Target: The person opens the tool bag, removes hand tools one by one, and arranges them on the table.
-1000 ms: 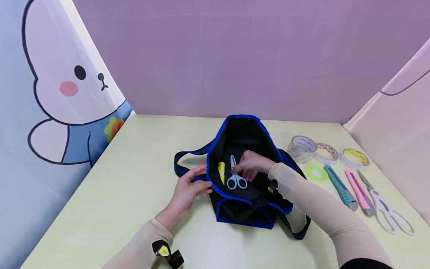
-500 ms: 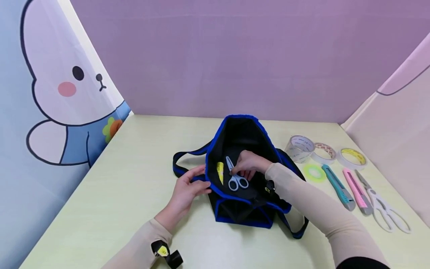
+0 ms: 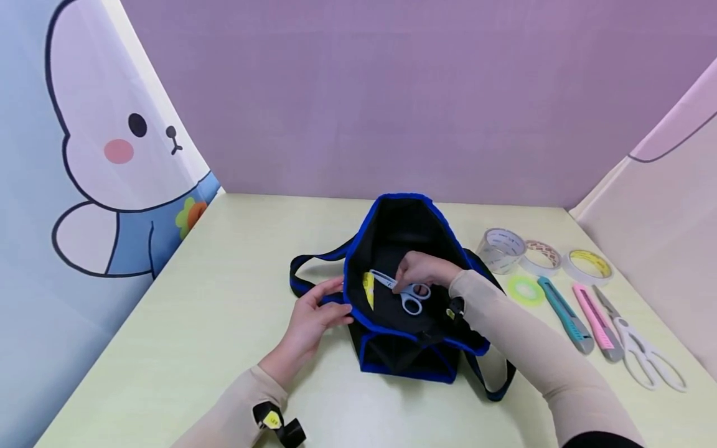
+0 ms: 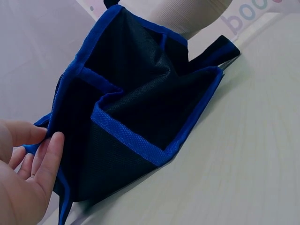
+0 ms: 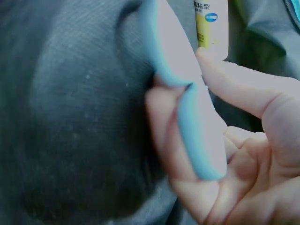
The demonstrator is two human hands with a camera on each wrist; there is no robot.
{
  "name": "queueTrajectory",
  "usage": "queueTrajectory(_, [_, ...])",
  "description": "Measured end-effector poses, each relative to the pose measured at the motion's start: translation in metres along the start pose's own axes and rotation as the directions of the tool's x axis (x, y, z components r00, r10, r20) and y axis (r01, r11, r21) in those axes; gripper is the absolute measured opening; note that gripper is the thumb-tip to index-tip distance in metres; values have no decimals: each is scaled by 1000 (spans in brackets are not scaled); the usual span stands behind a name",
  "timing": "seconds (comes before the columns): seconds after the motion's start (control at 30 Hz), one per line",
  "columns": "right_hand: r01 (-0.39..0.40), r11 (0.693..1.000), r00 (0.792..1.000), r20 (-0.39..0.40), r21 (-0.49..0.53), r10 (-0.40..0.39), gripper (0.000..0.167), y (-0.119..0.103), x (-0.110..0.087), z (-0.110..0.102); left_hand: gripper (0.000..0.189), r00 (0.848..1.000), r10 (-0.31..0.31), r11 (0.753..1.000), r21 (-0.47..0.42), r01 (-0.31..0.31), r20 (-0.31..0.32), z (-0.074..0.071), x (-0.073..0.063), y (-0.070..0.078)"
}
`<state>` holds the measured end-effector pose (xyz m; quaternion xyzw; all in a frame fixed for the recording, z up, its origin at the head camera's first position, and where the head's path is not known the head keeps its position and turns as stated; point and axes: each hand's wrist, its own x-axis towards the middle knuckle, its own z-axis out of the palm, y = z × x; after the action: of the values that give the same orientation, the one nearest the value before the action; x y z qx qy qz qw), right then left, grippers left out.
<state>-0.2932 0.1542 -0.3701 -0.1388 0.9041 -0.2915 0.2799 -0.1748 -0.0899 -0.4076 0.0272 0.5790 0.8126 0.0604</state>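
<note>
A black fabric tool bag (image 3: 403,218) with blue trim stands with its mouth spread. My left hand (image 3: 310,320) holds the bag's left rim between thumb and fingers; the left wrist view shows this hand (image 4: 30,168) at the blue edge. Inside the bag, my right hand (image 3: 422,270) pinches a small pair of light-blue scissors (image 3: 385,279), blades pointing left, finger loops to the right. Close up in the right wrist view, the fingers are around the scissors' handle (image 5: 201,131). A yellow-and-white item with a printed label (image 3: 368,289) lies inside at the left wall.
Right of the bag lie a wide clear tape roll (image 3: 501,252), two more rolls, including a yellow-cored one (image 3: 588,266), and a green ring (image 3: 525,290). Beside them are a teal utility knife (image 3: 566,316), a pink one (image 3: 598,322) and white-handled scissors (image 3: 638,342).
The small scissors have turned inside the bag, from pointing away to pointing left, with the right hand still holding them. The left hand stays at the rim.
</note>
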Motion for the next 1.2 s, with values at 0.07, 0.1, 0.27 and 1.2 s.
queueTrajectory(0.07, [-1,1000,1000,2,0,1,15,2,-2,-2,56,1000,0,1000,0,0,1,0,-1,0])
queueTrajectory(0.1, [2,1000,1000,3,-1,-2,14,2,-3,-3,56,1000,-1,1000,-1,1,0,0,-1,0])
queueTrajectory(0.27, [23,999,999,-25,30,-22,12,4,-15,-12,56,1000,-2,1000,2,2,1,1,-2,0])
queueTrajectory(1.2, [198,932,960,-252,305,-122,20,42,-117,-86,56,1000,-5,1000,5,5,2,1,-3,-1])
